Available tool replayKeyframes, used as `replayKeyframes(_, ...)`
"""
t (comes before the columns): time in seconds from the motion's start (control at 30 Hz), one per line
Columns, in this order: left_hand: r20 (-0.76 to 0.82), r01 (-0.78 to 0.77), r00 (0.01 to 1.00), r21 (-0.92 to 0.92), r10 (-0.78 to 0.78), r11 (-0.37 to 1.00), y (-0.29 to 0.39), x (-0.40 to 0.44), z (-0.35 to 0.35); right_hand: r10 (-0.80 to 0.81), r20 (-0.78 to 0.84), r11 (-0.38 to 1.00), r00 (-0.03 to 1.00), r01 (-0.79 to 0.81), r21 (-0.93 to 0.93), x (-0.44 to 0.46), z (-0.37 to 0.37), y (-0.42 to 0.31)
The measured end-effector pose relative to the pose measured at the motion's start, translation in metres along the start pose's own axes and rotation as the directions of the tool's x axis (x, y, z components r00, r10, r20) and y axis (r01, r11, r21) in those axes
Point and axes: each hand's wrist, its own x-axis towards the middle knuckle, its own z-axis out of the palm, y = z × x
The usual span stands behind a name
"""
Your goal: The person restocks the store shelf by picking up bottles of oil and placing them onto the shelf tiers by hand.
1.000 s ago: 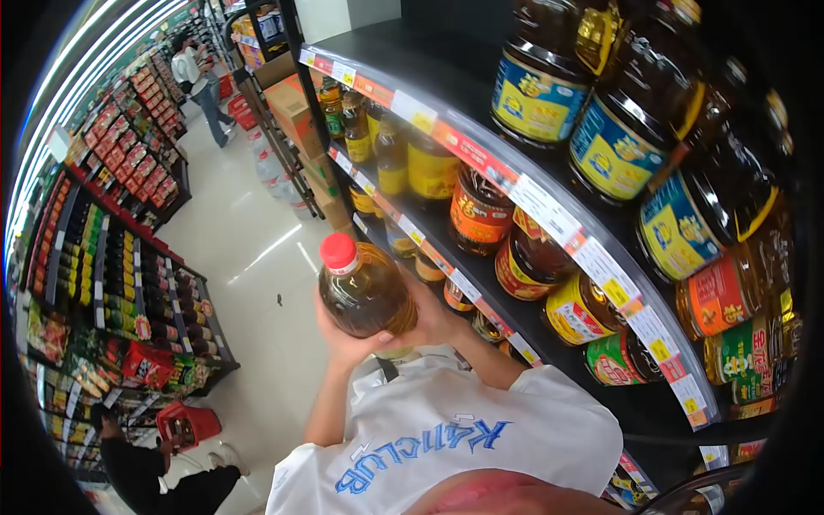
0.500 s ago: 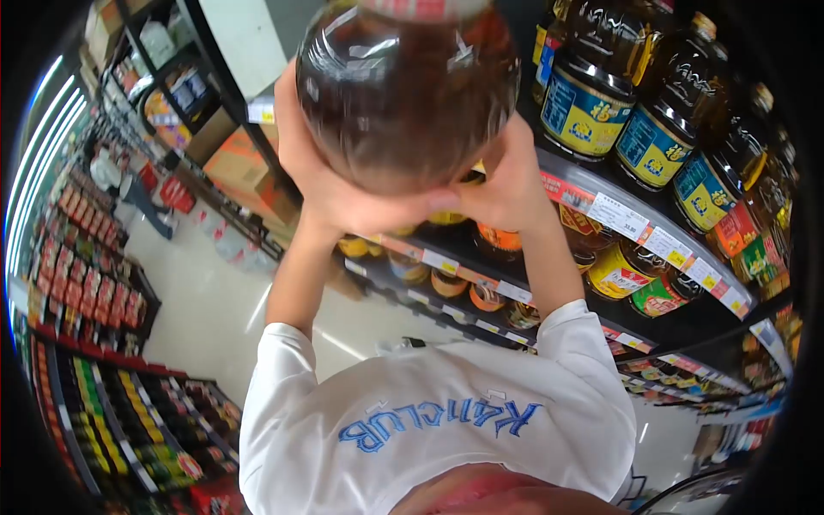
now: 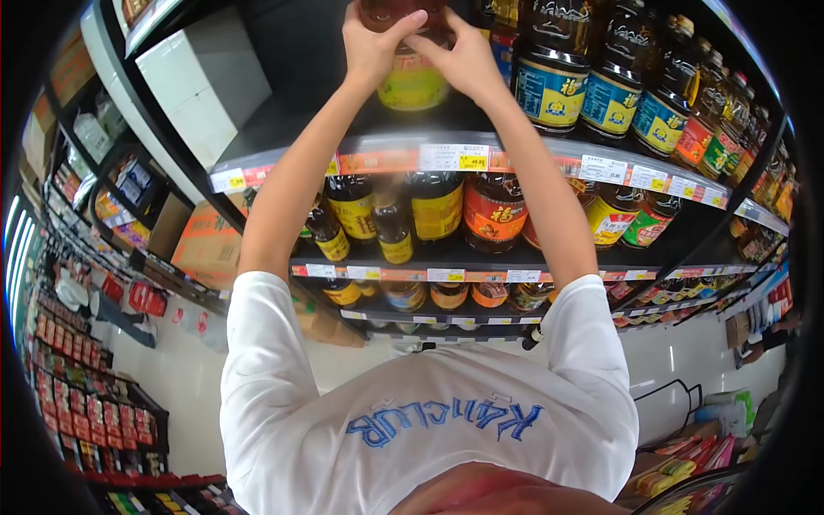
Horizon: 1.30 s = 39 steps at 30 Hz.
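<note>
A large bottle of dark liquid, likely cooking oil, with a yellow-green label (image 3: 414,84) is upright at the upper shelf. My left hand (image 3: 376,45) wraps round its upper body from the left, and my right hand (image 3: 464,62) wraps round it from the right. Both thumbs lie across the front and nearly meet. The bottle's top is cut off by the frame edge. Its base is at the shelf surface, slightly blurred; I cannot tell whether it bears on it. Below it runs the shelf edge with a price tag (image 3: 455,158).
Blue-labelled oil bottles (image 3: 552,93) stand right of my right hand. A lower shelf holds several bottles, including a red-labelled one (image 3: 495,213). At left are a white pillar (image 3: 187,81) and an orange carton (image 3: 209,240). Another person (image 3: 107,305) is in the left aisle.
Both hands have carried the bottle away from my body, from close before the camera to the upper shelf. My arms are stretched further out, and my view has turned toward the shelves.
</note>
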Motion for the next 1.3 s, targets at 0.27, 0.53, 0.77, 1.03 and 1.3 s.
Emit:
replayKeyframes(0.27, 0.163, 0.222, 0.949, 0.264, -0.271, 0.939, -0.102, 0.047, 0.006, 0.186, 0.132, 0.773, 0.974, -0.063, -0.631, -0.033, 0.018, -0.032)
replayKeyframes(0.53, 0.289, 0.267, 0.775, 0.656, -0.562, 0.706, -0.102, 0.063, 0.031, 0.262, 0.228, 0.732, 0.938, -0.04, -0.68, -0.048, 0.015, -0.028)
replayKeyframes(0.77, 0.166, 0.306, 0.773, 0.748, -0.613, 0.589, -0.155, 0.081, 0.064, -0.048, 0.286, 0.795, 0.957, 0.21, -0.569, -0.053, 0.017, -0.028)
replayKeyframes(1.03, 0.074, 0.347, 0.759, 0.795, -0.647, 0.497, -0.151, 0.084, 0.066, -0.027, 0.255, 0.826, 0.967, 0.165, -0.539, -0.055, 0.023, -0.025)
replayKeyframes(1.3, 0.229, 0.211, 0.694, 0.842, -0.683, 0.496, -0.103, 0.08, 0.031, -0.025, 0.086, 0.918, 0.996, 0.056, -0.392, -0.049, 0.014, -0.018)
